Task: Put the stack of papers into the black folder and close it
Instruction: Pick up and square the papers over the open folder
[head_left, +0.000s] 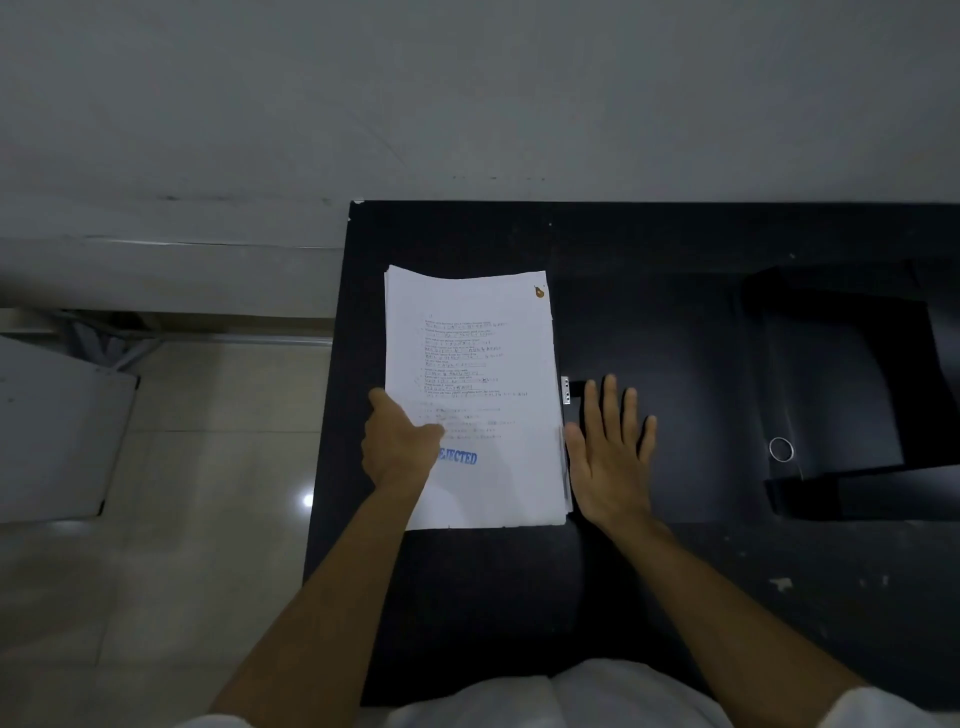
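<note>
A stack of white papers (483, 364), printed and stamped in blue, lies on the left part of the black table (493, 597). My left hand (397, 447) grips the stack's left edge, thumb on top and fingers under it. The black folder (701, 374) lies open to the right of the stack, hard to tell from the dark table. A small metal clip (566, 391) shows by the stack's right edge. My right hand (610, 452) rests flat, fingers spread, on the folder's surface beside the papers. A metal ring hole (781, 449) marks the folder's far right part.
The folder's right flap (857, 395) is raised and bent near the table's right side. The table's left edge (324, 467) drops to a shiny tiled floor (208, 493). A grey wall (467, 104) stands behind the table. A white panel (57, 431) sits at far left.
</note>
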